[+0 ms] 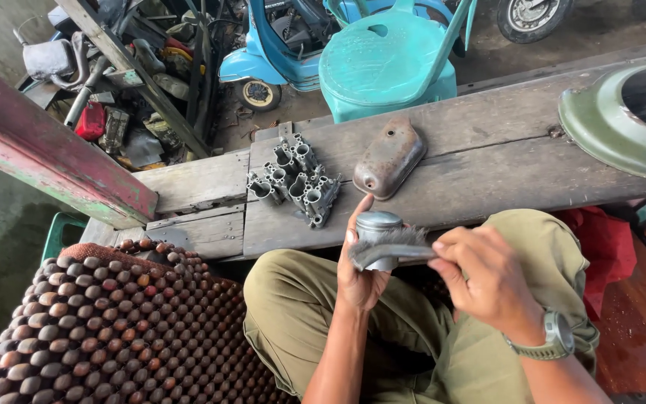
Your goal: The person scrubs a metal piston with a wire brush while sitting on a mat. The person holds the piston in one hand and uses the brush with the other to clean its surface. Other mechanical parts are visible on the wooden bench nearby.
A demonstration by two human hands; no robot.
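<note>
Beaded mat: one seat mat (106, 329) of brown wooden beads lies well to the left of the left hand, near the person's knee.
Carburettor bodies: one cluster (297, 179) of grey cast parts, about five though they overlap too closely to count surely, sits on the plank bench (480, 161) just beyond the left hand.
Left hand: the left hand (358, 265) is wrapped around one small metal cylinder (377, 228), thumb raised along its side.
Progress: the cylinder's top looks dull grey and fairly clean; its sides are hidden, so how much brushing is left cannot be judged.
Brush: one wire brush (386, 247) rests bristles-first against the cylinder, between both hands.
Right hand: the right hand (487, 277), a watch on its wrist, is closed on the brush handle.
Rusty cover: one (388, 157), on the bench beyond the cylinder, looks untouched.
Green cover: one (622, 120), well to the right.
</note>
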